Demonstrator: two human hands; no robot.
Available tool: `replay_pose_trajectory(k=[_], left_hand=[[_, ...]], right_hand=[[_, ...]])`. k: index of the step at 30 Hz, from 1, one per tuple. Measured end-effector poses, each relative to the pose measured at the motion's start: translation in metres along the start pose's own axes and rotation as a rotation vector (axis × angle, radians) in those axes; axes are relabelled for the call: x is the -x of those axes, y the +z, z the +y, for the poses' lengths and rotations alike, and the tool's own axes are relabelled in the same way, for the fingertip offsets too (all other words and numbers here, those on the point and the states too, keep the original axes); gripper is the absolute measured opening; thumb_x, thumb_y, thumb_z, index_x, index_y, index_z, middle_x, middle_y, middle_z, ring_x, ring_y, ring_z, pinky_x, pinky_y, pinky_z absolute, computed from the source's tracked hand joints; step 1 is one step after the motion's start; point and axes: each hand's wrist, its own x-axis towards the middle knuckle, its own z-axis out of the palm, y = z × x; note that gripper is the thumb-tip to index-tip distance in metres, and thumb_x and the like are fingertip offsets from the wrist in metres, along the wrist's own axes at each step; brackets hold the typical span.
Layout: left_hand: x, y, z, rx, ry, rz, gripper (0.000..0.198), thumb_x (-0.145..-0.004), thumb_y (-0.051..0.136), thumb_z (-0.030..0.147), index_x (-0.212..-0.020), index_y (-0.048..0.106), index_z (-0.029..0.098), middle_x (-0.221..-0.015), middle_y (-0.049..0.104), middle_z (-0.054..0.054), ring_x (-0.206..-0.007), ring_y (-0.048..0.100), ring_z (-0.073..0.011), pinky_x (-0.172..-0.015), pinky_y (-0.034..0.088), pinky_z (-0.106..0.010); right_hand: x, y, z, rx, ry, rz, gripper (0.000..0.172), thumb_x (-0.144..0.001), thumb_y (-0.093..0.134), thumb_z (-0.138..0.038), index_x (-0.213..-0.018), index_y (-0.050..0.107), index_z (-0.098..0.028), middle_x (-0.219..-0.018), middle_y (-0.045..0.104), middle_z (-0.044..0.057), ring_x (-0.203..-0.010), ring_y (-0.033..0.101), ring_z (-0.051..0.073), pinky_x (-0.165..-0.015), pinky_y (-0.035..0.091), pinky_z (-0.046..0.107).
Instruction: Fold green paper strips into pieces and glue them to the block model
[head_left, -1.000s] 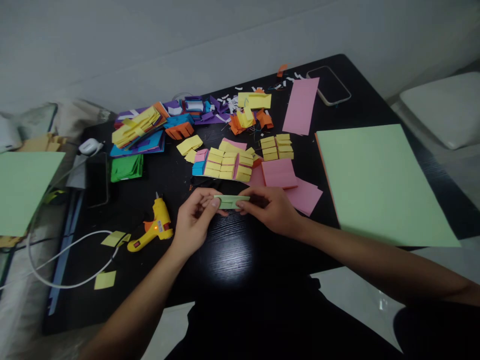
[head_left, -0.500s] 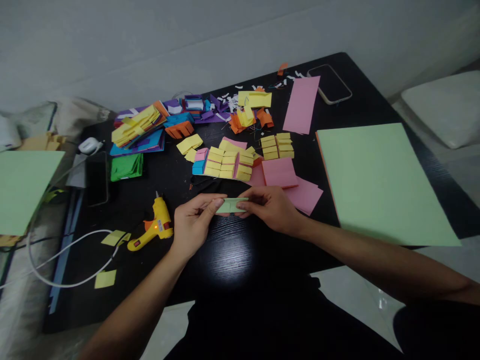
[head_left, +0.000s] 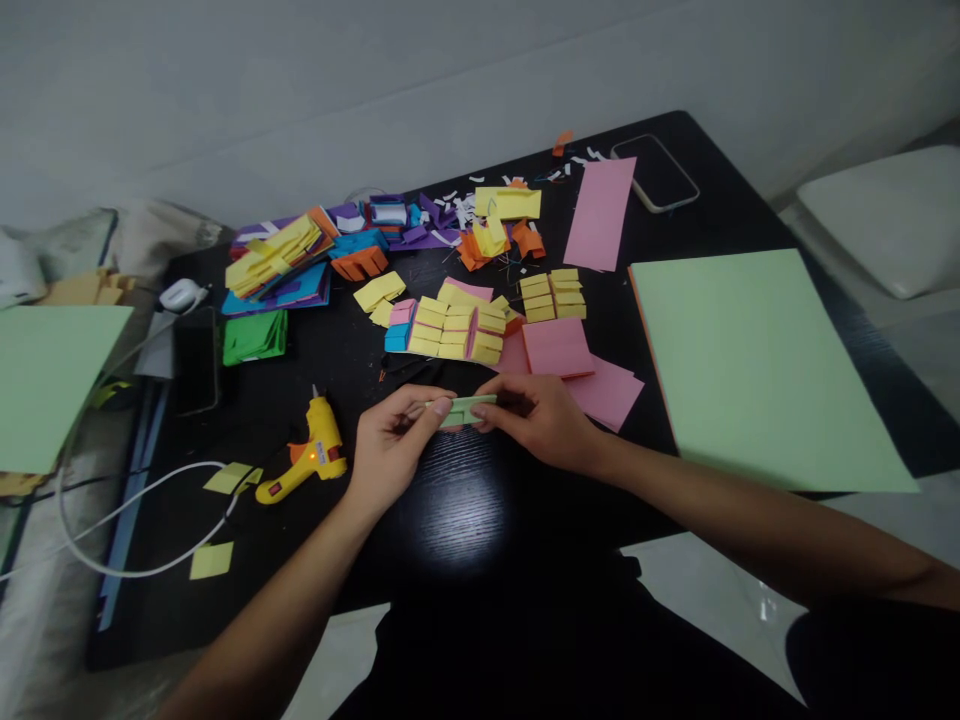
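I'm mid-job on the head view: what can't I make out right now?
All in the head view:
Parts of the folded green paper, near both ends: covered by the left hand and right hand.
Marks on the yellow glue gun: too small to read.
The far phone, part of its left edge: under the pink strip.
The leftmost green sheet: cut off by the left edge.

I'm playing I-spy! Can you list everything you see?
folded paper: 1, pale green, centre
glue gun: 1, yellow, left
large sheets: at least 2, pale green, both sides
long strip: 1, pink, back right
smaller papers: several, pink, middle
folded blocks: many, mostly yellow, middle
paper stack: 1, green, left
paper piles: several, multicoloured, back left
scraps: many, mostly white, back
phone-like devices: 2, dark, left and back right
cable: at least 1, white, left
table: 1, black, underneath
seat: 1, white, right
left hand: 1, bare, folded paper's left
right hand: 1, bare, its right
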Motion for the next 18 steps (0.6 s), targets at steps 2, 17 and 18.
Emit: replay_pose_trajectory(k=[2, 17, 18], left_hand=[[0.0008, -0.0003, -0.0015, 0.001, -0.001, 0.013, 0.022, -0.087, 0.083, 0.039, -0.092, 0.081, 0.018, -0.08, 0.082, -0.004, -0.07, 0.08, -0.0198, -0.069, 0.068, -0.031], [-0.0032, -0.0051, -0.0019, -0.019, 0.055, -0.036, 0.027, -0.096, 0.073, 0.041, -0.109, 0.078, 0.018, -0.093, 0.082, -0.006, -0.07, 0.077, -0.0181, -0.066, 0.064, -0.029], [-0.0031, -0.0067, -0.0031, -0.034, 0.083, -0.042, 0.029, -0.097, 0.071, 0.041, -0.115, 0.076, 0.018, -0.101, 0.081, -0.007, -0.078, 0.078, -0.0191, -0.069, 0.064, -0.03]], right_hand=[[-0.0001, 0.0, 0.0003, 0.0, -0.003, 0.001, 0.027, -0.09, 0.079, -0.044, -0.098, 0.075, -0.018, -0.081, 0.08, 0.004, -0.076, 0.078, 0.019, -0.076, 0.063, 0.035], [-0.0078, -0.0013, 0.0002, -0.294, 0.068, -0.04, 0.03, -0.091, 0.078, -0.045, -0.109, 0.076, -0.022, -0.101, 0.075, 0.004, -0.087, 0.074, 0.018, -0.074, 0.068, 0.031], [-0.0082, -0.0018, 0.0004, -0.318, 0.063, -0.047, 0.031, -0.091, 0.078, -0.044, -0.113, 0.075, -0.023, -0.104, 0.075, 0.005, -0.09, 0.074, 0.018, -0.073, 0.068, 0.031]])
